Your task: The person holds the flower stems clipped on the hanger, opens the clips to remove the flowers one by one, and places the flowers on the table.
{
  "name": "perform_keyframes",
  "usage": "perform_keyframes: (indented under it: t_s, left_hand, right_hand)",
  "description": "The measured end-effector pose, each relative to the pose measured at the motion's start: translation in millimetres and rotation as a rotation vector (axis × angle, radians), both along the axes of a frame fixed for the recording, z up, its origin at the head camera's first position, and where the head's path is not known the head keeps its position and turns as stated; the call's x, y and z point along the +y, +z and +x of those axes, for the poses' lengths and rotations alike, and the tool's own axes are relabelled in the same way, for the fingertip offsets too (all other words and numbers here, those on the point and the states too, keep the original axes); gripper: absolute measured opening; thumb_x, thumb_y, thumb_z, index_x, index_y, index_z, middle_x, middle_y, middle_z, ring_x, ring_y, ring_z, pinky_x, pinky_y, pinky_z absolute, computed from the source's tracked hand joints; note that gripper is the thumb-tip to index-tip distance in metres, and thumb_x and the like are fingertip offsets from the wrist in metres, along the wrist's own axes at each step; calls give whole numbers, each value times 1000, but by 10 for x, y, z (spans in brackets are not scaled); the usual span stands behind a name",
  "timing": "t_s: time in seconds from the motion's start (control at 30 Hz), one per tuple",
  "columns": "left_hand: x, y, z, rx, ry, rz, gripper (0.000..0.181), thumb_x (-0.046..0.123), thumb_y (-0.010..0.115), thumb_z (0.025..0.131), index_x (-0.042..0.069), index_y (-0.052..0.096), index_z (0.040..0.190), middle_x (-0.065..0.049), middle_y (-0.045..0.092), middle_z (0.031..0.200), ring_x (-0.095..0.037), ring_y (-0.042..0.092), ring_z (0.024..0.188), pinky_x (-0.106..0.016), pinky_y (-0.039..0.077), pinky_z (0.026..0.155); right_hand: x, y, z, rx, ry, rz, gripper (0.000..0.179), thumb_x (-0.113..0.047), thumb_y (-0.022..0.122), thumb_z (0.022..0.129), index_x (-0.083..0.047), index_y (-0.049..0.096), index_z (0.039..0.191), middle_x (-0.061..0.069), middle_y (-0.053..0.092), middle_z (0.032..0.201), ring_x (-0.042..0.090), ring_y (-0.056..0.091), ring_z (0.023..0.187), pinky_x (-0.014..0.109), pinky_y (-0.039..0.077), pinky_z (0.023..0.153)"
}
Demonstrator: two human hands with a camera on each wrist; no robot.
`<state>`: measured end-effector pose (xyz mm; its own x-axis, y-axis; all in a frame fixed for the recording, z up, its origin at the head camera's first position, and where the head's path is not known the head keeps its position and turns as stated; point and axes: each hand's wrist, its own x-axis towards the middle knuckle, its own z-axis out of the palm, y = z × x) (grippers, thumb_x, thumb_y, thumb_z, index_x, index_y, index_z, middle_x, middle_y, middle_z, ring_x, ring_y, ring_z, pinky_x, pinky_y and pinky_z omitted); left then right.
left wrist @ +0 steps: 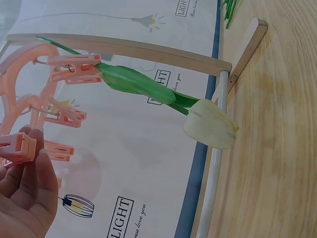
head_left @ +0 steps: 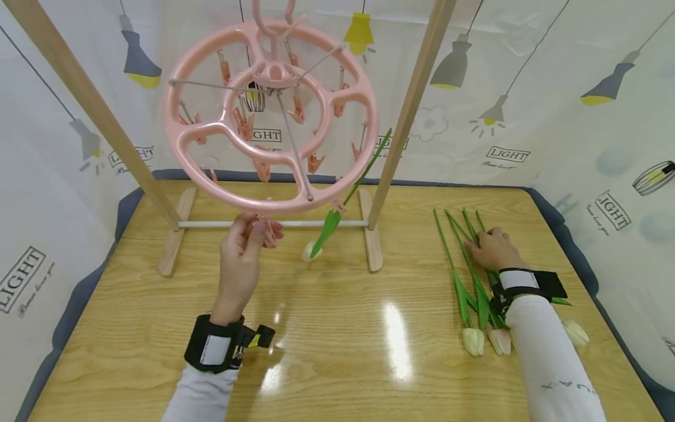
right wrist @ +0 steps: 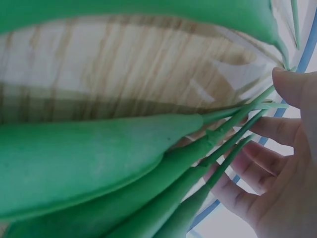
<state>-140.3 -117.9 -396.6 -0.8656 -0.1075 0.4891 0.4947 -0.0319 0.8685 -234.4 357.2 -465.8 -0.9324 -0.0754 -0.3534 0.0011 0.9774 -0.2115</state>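
My left hand (head_left: 239,258) pinches a pink clothespin (left wrist: 19,148) at the front rim of the round pink hanger (head_left: 270,206). To its right, another pink clip (left wrist: 77,68) grips the green stem of a white tulip (left wrist: 210,124), whose bloom hangs downward. My right hand (head_left: 495,251) is at a bunch of tulips lying on the table, its thumb (right wrist: 292,89) at one of the green stems (right wrist: 233,131) and its other fingers loosely bent beside them. White blooms (head_left: 473,341) point toward me, partly hidden by the right sleeve.
The hanger hangs within a wooden stand with slanted posts (head_left: 408,111), a white crossbar (head_left: 321,224) and wooden feet (head_left: 371,234). Several more clips (head_left: 262,170) dangle under the hanger. A patterned cloth (head_left: 554,117) encloses the wooden table (head_left: 337,363) at back and sides.
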Motion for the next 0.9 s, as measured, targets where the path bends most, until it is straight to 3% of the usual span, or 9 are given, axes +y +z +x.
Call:
perform_keyframes:
  t_s: [0.27,0.4,0.53,0.7,0.8,0.9]
  left_hand:
    - [-12,22,11,-4,-12,-24,19,5,45,102,6,58,116,8,67,91,-11,63,78,-13,53,69]
    - [-6,48,29,-2,-44,-15,19,3,46,101,5,58,115,7,67,92,-12,64,78,-14,54,70]
    - [-1,87,59,8,-93,0,19,2,45,101,7,58,114,6,68,93,-11,64,80,-15,56,72]
    - [-2,142,100,27,-154,8,14,5,47,101,0,57,110,6,68,95,-12,64,80,-17,56,71]
    - [-1,175,125,45,-184,-4,18,8,49,101,-6,55,111,5,68,95,-12,63,78,-17,55,68]
    - [3,204,151,70,-219,-9,21,11,51,100,-4,56,113,4,68,96,-11,61,77,-16,54,67]
  right_hand:
    - [32,65,-47,-36,5,-36,53,-19,27,106,21,26,141,52,22,137,65,23,123,74,29,101]
    - [25,122,-47,-12,2,-80,52,-17,24,106,20,25,142,53,23,138,66,24,123,75,29,100]
    - [-6,158,-37,87,39,-141,48,-13,24,106,19,29,141,50,30,136,63,28,124,74,31,100]
    - [-136,273,-47,300,130,-293,39,-6,32,105,17,44,134,45,47,130,56,44,118,70,38,97]
    - [-273,398,-60,351,139,-371,39,-11,35,106,12,48,134,40,51,131,52,47,117,68,39,95]
    - [-465,520,-75,372,135,-420,39,-18,37,106,6,51,134,34,55,130,47,50,118,65,41,95]
